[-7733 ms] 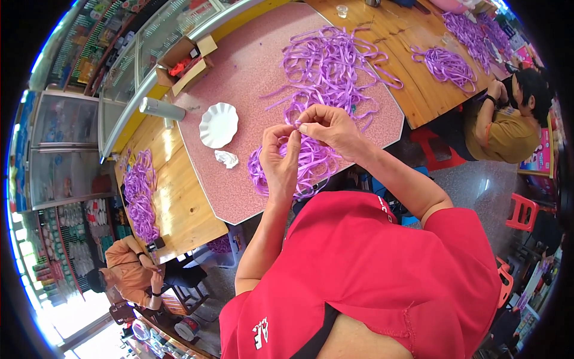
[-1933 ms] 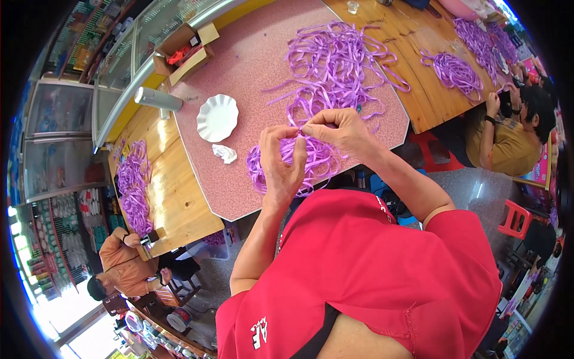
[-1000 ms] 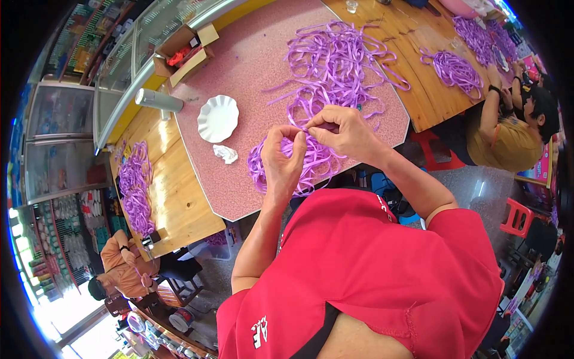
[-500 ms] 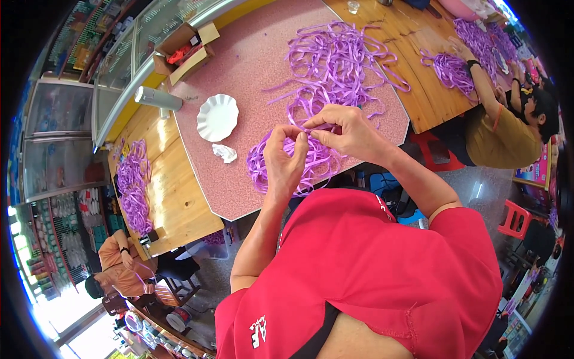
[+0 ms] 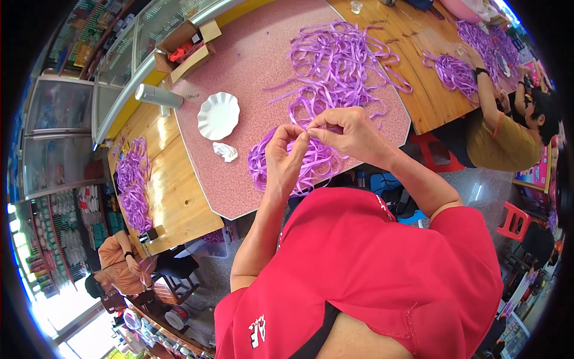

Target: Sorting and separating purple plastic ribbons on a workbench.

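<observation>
My left hand (image 5: 284, 158) and my right hand (image 5: 353, 136) meet over the near side of the pink tabletop (image 5: 230, 185). Thumb and forefinger of each are pinched, the fingertips almost touching. They hold a purple ribbon, of which the fingers cover nearly all the gripped part. Beneath them lies a loose pile of purple ribbons (image 5: 320, 163), partly hidden by my hands. A larger tangled heap of purple ribbons (image 5: 332, 57) spreads beyond my hands toward the far side.
Left of my hands are a white scalloped dish (image 5: 218, 116), a crumpled tissue (image 5: 225, 152) and a grey flask (image 5: 158, 96). An open cardboard box (image 5: 188, 51) sits farther back. One person (image 5: 502, 128) handles ribbons at right; another (image 5: 122, 263) sits at lower left.
My hands stay pinched together, with the fingertips drawn slightly closer. The person at lower left has brought their hands nearer each other.
</observation>
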Tool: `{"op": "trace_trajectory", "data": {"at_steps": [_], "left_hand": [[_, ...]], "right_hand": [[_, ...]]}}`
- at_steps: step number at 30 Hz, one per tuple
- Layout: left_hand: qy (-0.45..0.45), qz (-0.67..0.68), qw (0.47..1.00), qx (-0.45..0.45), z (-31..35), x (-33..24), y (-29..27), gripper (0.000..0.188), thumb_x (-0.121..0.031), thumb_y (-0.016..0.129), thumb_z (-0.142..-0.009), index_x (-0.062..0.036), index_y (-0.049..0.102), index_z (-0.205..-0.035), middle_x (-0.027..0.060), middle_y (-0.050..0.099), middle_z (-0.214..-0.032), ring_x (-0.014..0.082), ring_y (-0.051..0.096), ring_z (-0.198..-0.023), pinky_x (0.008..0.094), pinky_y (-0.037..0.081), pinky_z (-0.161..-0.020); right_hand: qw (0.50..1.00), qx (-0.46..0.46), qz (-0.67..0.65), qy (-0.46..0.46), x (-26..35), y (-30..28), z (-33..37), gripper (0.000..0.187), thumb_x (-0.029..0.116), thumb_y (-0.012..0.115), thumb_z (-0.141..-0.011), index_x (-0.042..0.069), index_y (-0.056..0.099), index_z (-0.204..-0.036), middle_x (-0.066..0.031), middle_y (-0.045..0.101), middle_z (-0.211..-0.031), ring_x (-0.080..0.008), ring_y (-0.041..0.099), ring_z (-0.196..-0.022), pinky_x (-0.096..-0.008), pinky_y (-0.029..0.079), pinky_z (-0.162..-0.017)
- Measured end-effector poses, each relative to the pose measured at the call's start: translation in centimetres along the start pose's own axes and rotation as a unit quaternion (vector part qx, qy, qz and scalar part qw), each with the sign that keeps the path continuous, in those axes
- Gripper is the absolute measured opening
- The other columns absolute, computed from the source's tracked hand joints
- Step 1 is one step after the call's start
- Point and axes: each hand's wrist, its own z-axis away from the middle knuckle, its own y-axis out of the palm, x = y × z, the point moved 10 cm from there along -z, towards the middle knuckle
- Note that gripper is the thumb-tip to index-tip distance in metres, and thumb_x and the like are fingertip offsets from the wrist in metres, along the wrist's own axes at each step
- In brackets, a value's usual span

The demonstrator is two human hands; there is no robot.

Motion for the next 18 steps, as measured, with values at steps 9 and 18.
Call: {"op": "trace_trajectory", "data": {"at_steps": [9,18], "left_hand": [[-0.066,0.127,0.990,0.017,-0.1,1.0,0.5,0.010,-0.012,0.063,-0.094,-0.0038,0.058,-0.095,-0.0021,0.057,-0.087,0.0049,0.049,-0.081,0.0217,0.042,-0.075],[-0.056,0.134,0.989,0.032,0.1,0.6,0.8,0.009,-0.011,0.063,-0.094,-0.0044,0.058,-0.096,-0.0025,0.057,-0.089,0.0051,0.050,-0.082,0.0218,0.042,-0.076]], "right_hand": [[0.992,-0.021,0.060,-0.113,2.2,-0.3,0.2,0.014,-0.001,0.067,-0.083,-0.001,0.067,-0.097,-0.0072,0.061,-0.084,-0.0133,0.060,-0.071,-0.0265,0.047,-0.059],[0.983,-0.039,0.087,-0.154,3.1,-0.3,0.5,0.014,-0.002,0.067,-0.080,-0.002,0.065,-0.094,-0.0096,0.060,-0.083,-0.0163,0.060,-0.069,-0.0294,0.048,-0.059]]}}
